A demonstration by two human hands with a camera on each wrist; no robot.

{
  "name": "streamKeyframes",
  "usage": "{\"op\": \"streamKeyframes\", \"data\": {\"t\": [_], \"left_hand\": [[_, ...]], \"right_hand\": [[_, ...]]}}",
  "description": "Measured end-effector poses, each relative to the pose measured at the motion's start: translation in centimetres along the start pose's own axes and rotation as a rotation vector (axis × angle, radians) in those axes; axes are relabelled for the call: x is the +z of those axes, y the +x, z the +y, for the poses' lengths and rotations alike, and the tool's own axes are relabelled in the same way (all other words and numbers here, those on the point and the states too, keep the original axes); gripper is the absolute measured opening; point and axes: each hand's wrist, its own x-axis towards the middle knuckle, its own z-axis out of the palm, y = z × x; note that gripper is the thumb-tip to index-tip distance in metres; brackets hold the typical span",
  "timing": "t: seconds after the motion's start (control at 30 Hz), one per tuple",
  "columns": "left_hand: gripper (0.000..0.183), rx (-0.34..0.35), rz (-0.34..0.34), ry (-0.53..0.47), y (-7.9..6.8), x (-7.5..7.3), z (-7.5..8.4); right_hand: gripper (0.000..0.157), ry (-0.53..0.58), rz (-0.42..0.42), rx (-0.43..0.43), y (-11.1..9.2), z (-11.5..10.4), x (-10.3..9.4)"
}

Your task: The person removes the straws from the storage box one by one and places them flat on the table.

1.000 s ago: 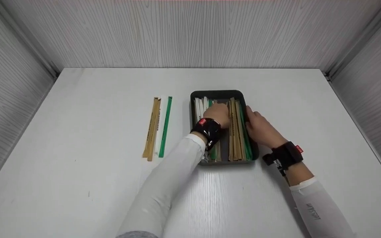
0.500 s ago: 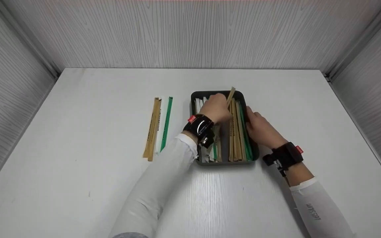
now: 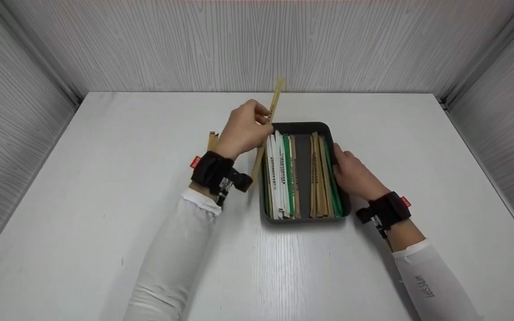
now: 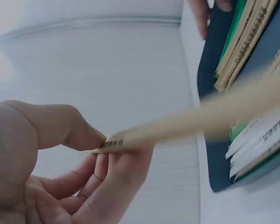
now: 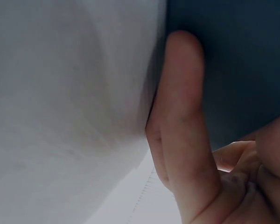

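Note:
In the head view my left hand (image 3: 244,129) pinches a tan paper-wrapped straw (image 3: 275,99) between thumb and fingers, tilted above the dark tray's left edge. The left wrist view shows the thumb and fingertips on this straw (image 4: 177,128), whose far part is blurred. The dark tray (image 3: 302,178) holds several wrapped straws: white (image 3: 279,178), green (image 3: 289,178) and tan ones on its left, tan (image 3: 318,178) and green ones on its right. My right hand (image 3: 356,176) rests against the tray's right wall, its fingers straight along that side in the right wrist view (image 5: 184,107).
Left of the tray, the tops of tan straws (image 3: 213,139) on the white table (image 3: 83,187) show beyond my left hand and wrist; the rest are hidden. A pale wood-grain wall (image 3: 257,44) stands at the back, with side walls left and right.
My left hand came up out of the tray with a tan straw and moved left and away from me, past the tray's left edge. The right hand stays at the tray.

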Motion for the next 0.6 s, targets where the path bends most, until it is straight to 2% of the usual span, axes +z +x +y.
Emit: {"op": "streamKeyframes", "data": {"t": [0.13,0.2,0.33,0.47,0.6], "left_hand": [[0.034,0.004,0.093,-0.046,-1.0,-2.2,-1.8],[0.033,0.004,0.137,-0.038,-1.5,-3.2,-3.0],[0.031,-0.02,0.186,-0.026,-2.5,-5.1,-5.8],[0.031,-0.081,0.216,0.0,-3.2,-6.1,-8.6],[0.031,-0.154,0.244,0.033,-3.7,-6.4,-10.8]], "right_hand": [[0.061,0.002,0.003,-0.01,0.0,0.0,0.0],[0.061,-0.001,0.007,-0.029,0.0,0.0,0.0],[0.06,-0.009,0.017,-0.043,-0.1,0.1,0.0],[0.061,-0.003,0.019,-0.033,-0.2,0.1,0.0],[0.061,0.003,0.017,-0.031,-0.3,0.2,-0.1]]}}
